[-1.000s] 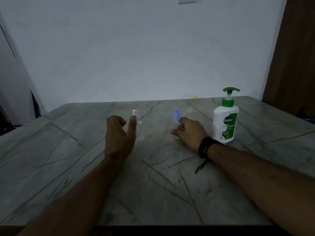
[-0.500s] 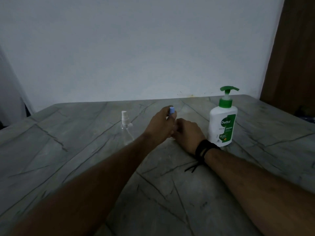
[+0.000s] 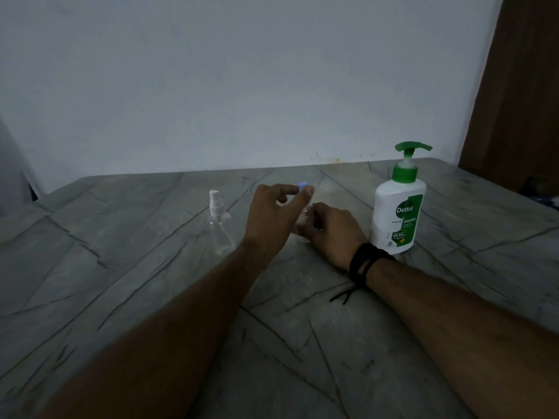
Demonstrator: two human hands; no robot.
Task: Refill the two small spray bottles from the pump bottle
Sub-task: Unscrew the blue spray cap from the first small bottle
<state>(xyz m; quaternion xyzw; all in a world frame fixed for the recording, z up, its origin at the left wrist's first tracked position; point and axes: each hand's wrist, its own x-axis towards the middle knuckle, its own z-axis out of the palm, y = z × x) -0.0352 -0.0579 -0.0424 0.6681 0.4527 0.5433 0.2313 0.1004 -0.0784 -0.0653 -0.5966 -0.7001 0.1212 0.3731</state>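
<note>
- standing left of the pump bottle [image 3: 398,207], well apart from it, the white-capped spray bottle [image 3: 218,225] is upright and untouched on the marble table [image 3: 90,267]; its clear body looks thin, light and probably empty, so it would likely tip at a nudge and is best taken round the body while the cap is twisted.
- nearer the pump bottle, the left hand [image 3: 272,220] reaches across with thumb and fingers pinched on the blue spray cap [image 3: 302,186]; the cap is small, hard plastic, apt to slip between fingertips, and a pinch on its sides seems the right hold for unscrewing.
- under that cap, the blue-capped spray bottle [image 3: 304,220] stands just left of the pump bottle, its clear body mostly hidden between the two hands; whether the cap is loose or lifted off cannot be told.
- just left of the pump bottle's base, the right hand [image 3: 331,229] is curled low at the small bottle, apparently steadying it; how firmly it grips is hidden, and a thin wall like this would likely dent if squeezed hard.
- furthest right, the pump bottle stands upright on the table near the wall, white with a green pump head; it looks the heaviest and steadiest thing there, stiff enough to hold round the middle, with the nozzle as the part to aim over a narrow neck.
</note>
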